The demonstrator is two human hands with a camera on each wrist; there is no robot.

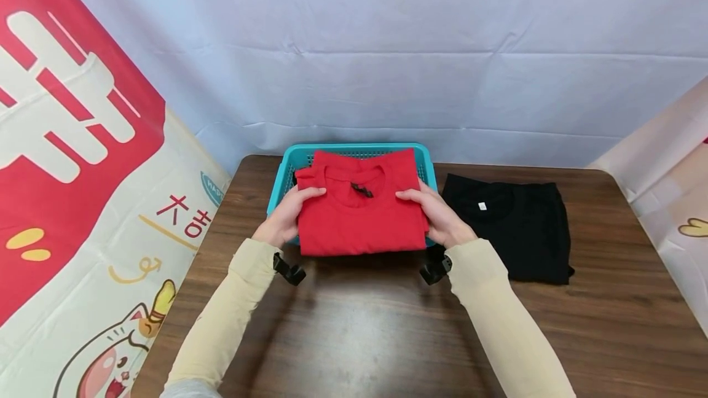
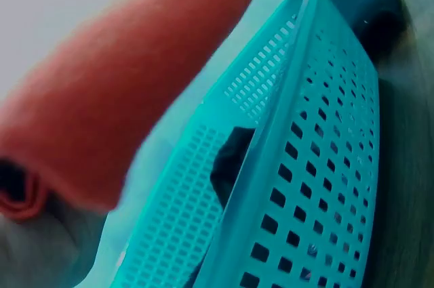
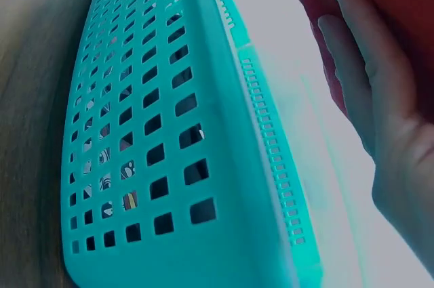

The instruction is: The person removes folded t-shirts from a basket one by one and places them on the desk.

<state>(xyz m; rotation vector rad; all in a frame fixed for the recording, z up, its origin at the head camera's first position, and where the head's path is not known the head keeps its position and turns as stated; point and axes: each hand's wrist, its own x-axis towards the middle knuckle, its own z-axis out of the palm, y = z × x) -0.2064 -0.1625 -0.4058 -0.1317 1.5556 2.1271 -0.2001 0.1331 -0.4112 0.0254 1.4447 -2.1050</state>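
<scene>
A folded red T-shirt [image 1: 362, 229], with a dark neck label, is held over a turquoise plastic basket [image 1: 354, 147]. My left hand [image 1: 284, 217] grips its left side, thumb on top. On the right side my right hand [image 1: 439, 217] holds it the same way. From the right wrist, the fingers [image 3: 359, 57] are seen under the red cloth, above the basket wall [image 3: 237, 234]. The left wrist view shows the red T-shirt [image 2: 135, 78] raised above the basket's rim, apart from it. Dark cloth [image 2: 232, 162] shows inside the basket; most of the inside is hidden.
A folded black T-shirt [image 1: 525, 226] with a small white label lies on the wooden table [image 1: 365, 324], right of the basket. A white curtain [image 1: 359, 97] hangs behind the table. At the left is a printed red and white cloth [image 1: 83, 214].
</scene>
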